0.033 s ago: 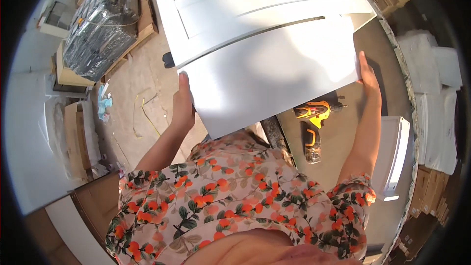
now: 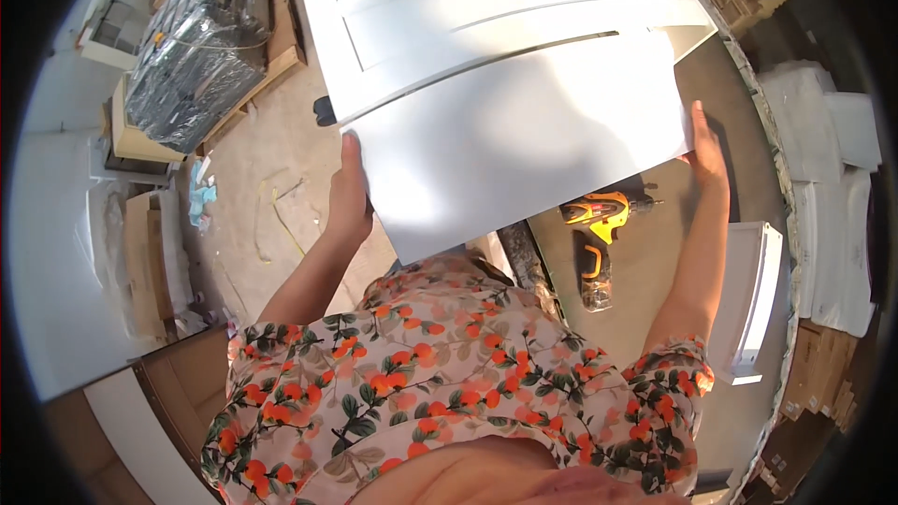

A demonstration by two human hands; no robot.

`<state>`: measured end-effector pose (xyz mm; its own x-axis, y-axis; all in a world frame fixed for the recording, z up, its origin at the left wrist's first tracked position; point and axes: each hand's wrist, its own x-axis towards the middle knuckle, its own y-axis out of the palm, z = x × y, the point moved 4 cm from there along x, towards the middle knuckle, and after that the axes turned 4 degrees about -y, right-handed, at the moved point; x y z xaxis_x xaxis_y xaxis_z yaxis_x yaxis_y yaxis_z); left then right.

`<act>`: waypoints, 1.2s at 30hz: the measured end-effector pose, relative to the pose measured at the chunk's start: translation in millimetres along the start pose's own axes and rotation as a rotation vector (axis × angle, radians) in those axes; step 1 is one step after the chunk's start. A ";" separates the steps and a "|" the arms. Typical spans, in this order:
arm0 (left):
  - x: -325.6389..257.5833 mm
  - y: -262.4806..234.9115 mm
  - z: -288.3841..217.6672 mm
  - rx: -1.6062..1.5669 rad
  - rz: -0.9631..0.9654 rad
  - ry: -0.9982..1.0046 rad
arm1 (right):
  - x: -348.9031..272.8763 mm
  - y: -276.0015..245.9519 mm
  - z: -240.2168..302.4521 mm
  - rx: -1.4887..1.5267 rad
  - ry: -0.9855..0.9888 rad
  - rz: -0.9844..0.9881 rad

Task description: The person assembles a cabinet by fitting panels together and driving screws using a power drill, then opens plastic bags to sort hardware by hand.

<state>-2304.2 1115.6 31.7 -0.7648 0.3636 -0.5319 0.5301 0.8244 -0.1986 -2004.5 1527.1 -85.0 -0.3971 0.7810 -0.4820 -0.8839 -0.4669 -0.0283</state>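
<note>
A flat white panel [image 2: 505,159], bright with sunlight and shadow, spans the space between my two hands. Its far long edge lies along a larger white cabinet-like piece [image 2: 412,19], with a narrow dark gap between them. My left hand [image 2: 351,196] grips the panel's left end, thumb on top and fingers hidden beneath. At the opposite end, my right hand [image 2: 706,154] holds the edge with its thumb pointing up and its other fingers mostly hidden. Below the panel's near edge, a yellow and black cordless drill [image 2: 603,215] lies on the brown work surface [image 2: 645,271].
On the right of the work surface rests a white drawer-like part [image 2: 739,295]. Foam-wrapped white pieces [image 2: 823,215] and cardboard boxes [image 2: 818,369] stand beyond its edge. At the far left, a plastic-wrapped stack [image 2: 201,56] sits on a wooden pallet [image 2: 281,47]. Yellow strapping [image 2: 281,215] lies on the floor.
My right hand has shifted slightly outward at the panel's end. The panel and my left hand are almost where they were.
</note>
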 end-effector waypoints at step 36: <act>61.4 69.8 -115.2 1.431 0.080 1.259 | -83.0 201.4 -47.3 -0.842 -0.193 -0.108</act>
<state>-2356.3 1245.5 80.0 -0.1625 0.9797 0.1174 -0.0689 0.1075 -0.9918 -2137.9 1348.7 -92.2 -0.4241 0.8597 -0.2846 -0.4722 -0.4781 -0.7406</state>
